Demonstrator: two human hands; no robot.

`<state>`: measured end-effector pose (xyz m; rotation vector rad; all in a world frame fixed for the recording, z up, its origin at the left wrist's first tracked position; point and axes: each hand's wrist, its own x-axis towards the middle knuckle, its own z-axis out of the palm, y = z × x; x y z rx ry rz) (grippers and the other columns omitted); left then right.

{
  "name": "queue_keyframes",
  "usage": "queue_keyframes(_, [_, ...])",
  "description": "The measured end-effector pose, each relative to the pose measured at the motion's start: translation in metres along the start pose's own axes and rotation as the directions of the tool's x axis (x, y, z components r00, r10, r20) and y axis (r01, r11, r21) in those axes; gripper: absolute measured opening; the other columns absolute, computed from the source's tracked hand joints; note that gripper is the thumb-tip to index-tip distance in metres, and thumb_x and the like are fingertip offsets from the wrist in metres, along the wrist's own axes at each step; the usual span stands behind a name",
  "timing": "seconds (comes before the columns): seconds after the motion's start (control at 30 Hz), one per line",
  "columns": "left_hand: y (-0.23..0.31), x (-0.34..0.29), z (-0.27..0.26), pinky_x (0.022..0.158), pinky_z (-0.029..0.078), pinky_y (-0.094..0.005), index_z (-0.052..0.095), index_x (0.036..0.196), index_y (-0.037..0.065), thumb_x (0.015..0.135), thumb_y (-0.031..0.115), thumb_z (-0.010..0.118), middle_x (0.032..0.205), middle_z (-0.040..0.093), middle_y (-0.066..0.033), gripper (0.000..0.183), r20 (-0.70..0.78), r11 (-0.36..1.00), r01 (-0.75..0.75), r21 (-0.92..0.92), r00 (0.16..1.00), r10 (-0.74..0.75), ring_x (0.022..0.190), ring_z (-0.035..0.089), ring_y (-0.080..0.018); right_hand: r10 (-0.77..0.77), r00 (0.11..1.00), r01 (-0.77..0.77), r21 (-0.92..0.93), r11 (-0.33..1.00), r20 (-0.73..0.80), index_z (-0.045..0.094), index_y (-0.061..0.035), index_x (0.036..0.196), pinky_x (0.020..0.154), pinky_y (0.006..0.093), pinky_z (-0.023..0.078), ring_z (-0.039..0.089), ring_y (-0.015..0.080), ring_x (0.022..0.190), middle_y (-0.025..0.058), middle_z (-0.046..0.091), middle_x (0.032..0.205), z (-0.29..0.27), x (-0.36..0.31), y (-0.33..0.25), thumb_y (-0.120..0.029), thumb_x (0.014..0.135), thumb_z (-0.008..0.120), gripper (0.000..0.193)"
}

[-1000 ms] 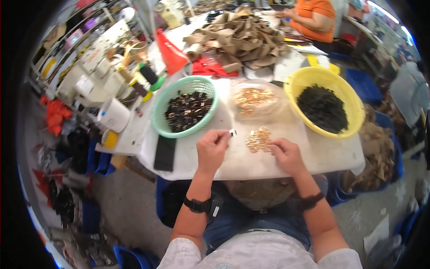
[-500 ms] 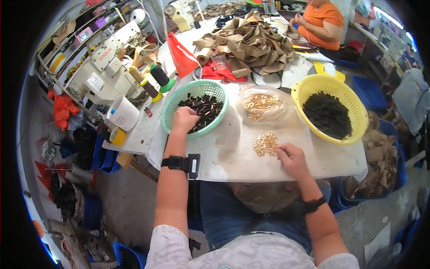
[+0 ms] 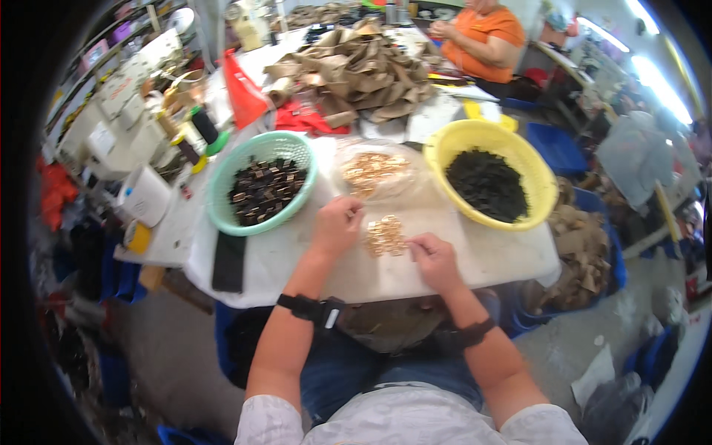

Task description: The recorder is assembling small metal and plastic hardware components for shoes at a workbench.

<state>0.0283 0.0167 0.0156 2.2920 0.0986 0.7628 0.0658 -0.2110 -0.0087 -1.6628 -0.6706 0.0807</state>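
My left hand is closed, fingertips pinched, just left of a small pile of gold metal rings on the table; blur hides what it may hold. At the pile's right edge, my right hand has its thumb and forefinger pressed together, and anything between them is too small to make out. A mint green plastic basket to the left contains black pieces with gold fittings. Behind the pile sits a clear plastic bag of gold rings. Black fabric strips fill a yellow basket on the right.
A flat black rectangular object lies by the table's front left edge. Brown material pieces are heaped at the back. Sewing machines and thread cones stand left. A person in orange sits at far right.
My left hand has left the green basket and come over beside the ring pile. My right hand stays at the pile's right edge. The view has swung right, exposing the black rectangular object.
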Motion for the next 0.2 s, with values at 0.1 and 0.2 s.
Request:
queue_keyframes(0.1, [-0.019, -0.012, 0.021, 0.066, 0.051, -0.0285, 0.069, 0.091, 0.004, 0.082, 0.008, 0.067, 0.081, 0.068, -0.007, 0.011, 0.038, 0.958, 0.225, -0.179, 0.974, -0.221, 0.07, 0.063, -0.0152, -0.007, 0.999, 0.004, -0.084, 0.996, -0.04, 0.066, 0.001, 0.088, 0.057, 0.0243, 0.043, 0.051, 0.0075, 0.06, 0.0048, 0.06, 0.064, -0.01, -0.007, -0.015, -0.008, 0.089, 0.065, 0.009])
queue_keyframes(0.2, [-0.035, -0.013, 0.031, 0.069, 0.052, -0.0291, 0.07, 0.097, 0.007, 0.085, 0.015, 0.067, 0.082, 0.069, -0.0044, 0.015, 0.139, 0.905, 0.316, -0.284, 0.948, -0.287, 0.074, 0.065, -0.0158, 0.021, 0.999, -0.016, -0.156, 0.988, 0.026, 0.068, -0.0006, 0.09, 0.056, 0.0244, 0.043, 0.05, 0.0077, 0.059, 0.005, 0.063, 0.066, -0.03, -0.02, -0.017, -0.012, 0.089, 0.066, 0.012])
